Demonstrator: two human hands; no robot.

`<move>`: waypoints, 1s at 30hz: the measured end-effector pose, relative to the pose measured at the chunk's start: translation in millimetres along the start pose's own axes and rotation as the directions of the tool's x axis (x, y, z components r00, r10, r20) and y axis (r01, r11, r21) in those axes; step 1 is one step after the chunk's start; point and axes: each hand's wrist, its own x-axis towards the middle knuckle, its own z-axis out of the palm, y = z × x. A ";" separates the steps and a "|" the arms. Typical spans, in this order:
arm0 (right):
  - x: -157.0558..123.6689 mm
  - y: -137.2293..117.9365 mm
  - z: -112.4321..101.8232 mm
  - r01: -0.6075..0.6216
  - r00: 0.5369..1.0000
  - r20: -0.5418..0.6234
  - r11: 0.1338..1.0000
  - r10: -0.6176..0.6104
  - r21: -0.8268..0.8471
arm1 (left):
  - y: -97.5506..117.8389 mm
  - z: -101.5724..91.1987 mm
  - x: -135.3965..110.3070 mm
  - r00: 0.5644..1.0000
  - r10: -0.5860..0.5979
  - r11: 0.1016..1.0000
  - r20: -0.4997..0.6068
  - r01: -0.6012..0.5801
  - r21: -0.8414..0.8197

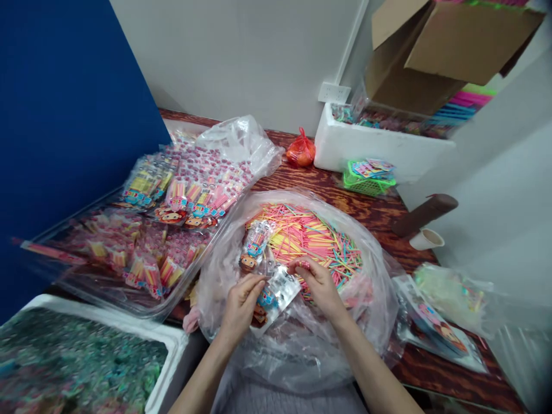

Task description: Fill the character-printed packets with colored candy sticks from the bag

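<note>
My left hand [242,305] pinches the left edge of a silver-backed plastic pouch [280,296] with a cartoon face printed on it. Beside the pouch's upper right corner, my right hand [319,283] is closed, with a small pink patterned piece [303,265] at its fingertips; what kind it is I cannot make out. Both hands are over a round tub lined with clear plastic [302,356]. Thin pink, yellow and blue sticks [302,233] fill the tub. On their left side rests another cartoon pouch [255,247] with sticks showing through.
At the left, a clear tray [166,310] holds many filled packets [144,270]. A foam box [176,345] stands front left. Behind are a red bag of round fruit [301,150], a green basket [366,185] and a white box [383,150]. A brown bottle [425,214] and paper cup [426,239] stand right.
</note>
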 end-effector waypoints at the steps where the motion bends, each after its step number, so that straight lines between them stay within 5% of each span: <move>1: 1.0 -0.1 1.7 -0.012 1.000 -0.004 1.000 0.012 0.015 | -1.4 -1.1 -0.7 1.000 0.000 1.000 0.001 0.000 0.005; 7: 20.4 -0.3 3.2 -0.084 0.995 -0.041 0.992 0.088 0.090 | -2.5 -1.3 -4.8 0.997 -0.012 1.000 0.083 0.010 0.022; 9: 30.8 -8.2 3.6 -0.062 0.993 -0.086 0.970 0.085 0.235 | -1.3 0.7 -4.7 0.994 -0.005 1.000 0.113 0.003 0.023; 13: 42.7 -27.4 13.4 -0.079 0.990 -0.033 0.734 0.137 0.675 | 0.1 6.1 -3.2 0.994 0.002 1.000 0.107 0.000 -0.019; 15: 41.7 -31.3 21.2 -0.149 0.980 0.034 0.616 0.194 0.773 | 0.7 8.0 -2.4 0.997 -0.020 0.998 0.072 0.024 -0.055; 18: 33.9 -29.1 31.4 -0.206 0.964 0.068 0.559 0.258 0.803 | 1.7 8.3 -2.1 0.998 -0.058 0.995 0.035 0.061 -0.082; 21: 24.2 -25.2 36.2 -0.199 0.959 0.018 0.630 0.282 0.751 | 2.5 6.4 -3.0 0.999 -0.037 0.997 0.035 0.039 -0.059; 25: 15.4 -26.2 36.1 -0.174 0.959 -0.104 0.834 0.265 0.524 | 4.0 4.1 -3.8 0.992 0.084 0.993 0.098 -0.092 0.081; 30: 17.2 -35.9 29.7 -0.222 0.972 0.004 0.916 0.234 0.335 | 5.4 1.7 -1.0 0.949 0.272 0.918 0.160 -0.306 0.253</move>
